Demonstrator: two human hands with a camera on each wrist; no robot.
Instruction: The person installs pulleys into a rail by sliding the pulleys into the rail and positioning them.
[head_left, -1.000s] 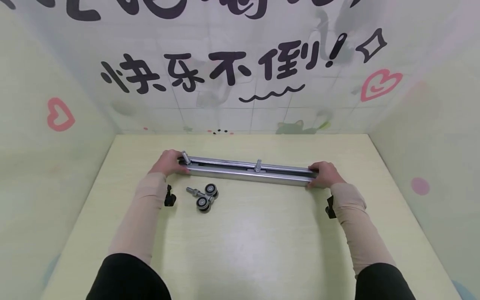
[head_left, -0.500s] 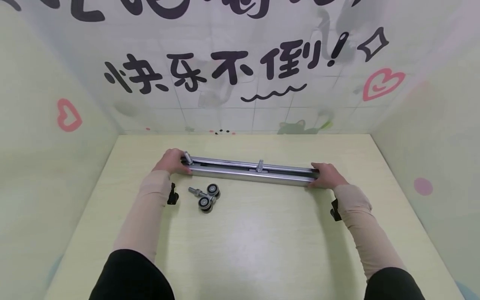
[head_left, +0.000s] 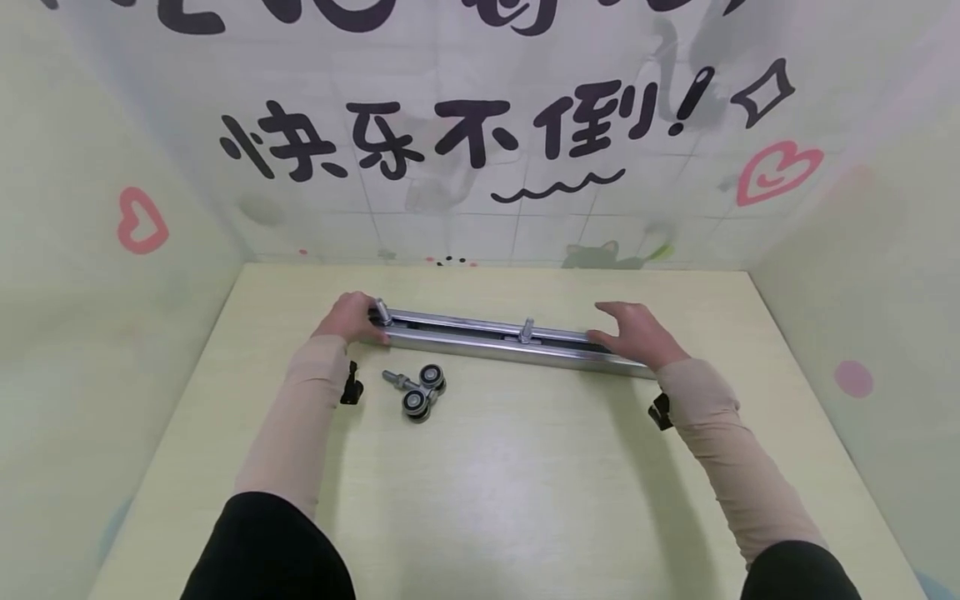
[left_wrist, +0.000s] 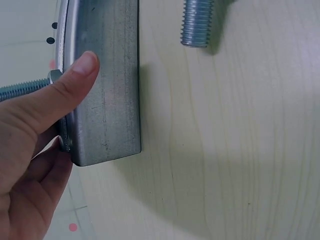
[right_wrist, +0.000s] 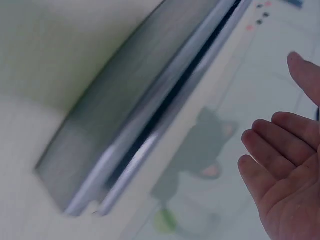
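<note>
A long silver slotted metal track [head_left: 480,343] lies across the table. Two threaded bolts stand up out of its slot, one bolt [head_left: 383,312] at the left end and another bolt [head_left: 527,330] past the middle. My left hand [head_left: 348,319] grips the left end, its thumb pressed along the front wall in the left wrist view. Over the right end is my right hand [head_left: 637,335], fingers spread and holding nothing; the right wrist view has this palm [right_wrist: 290,200] apart from the track. Nearer me lies a roller trolley [head_left: 417,390] with black wheels and a threaded stem.
The pale wooden table [head_left: 510,492] is bounded by a printed back wall [head_left: 442,233] and side walls. Small black wrist mounts [head_left: 352,385] hang under both forearms.
My right hand has let go of the track's right end, risen and moved left over it with fingers opened. The left hand keeps its grip; the view has shifted slightly.
</note>
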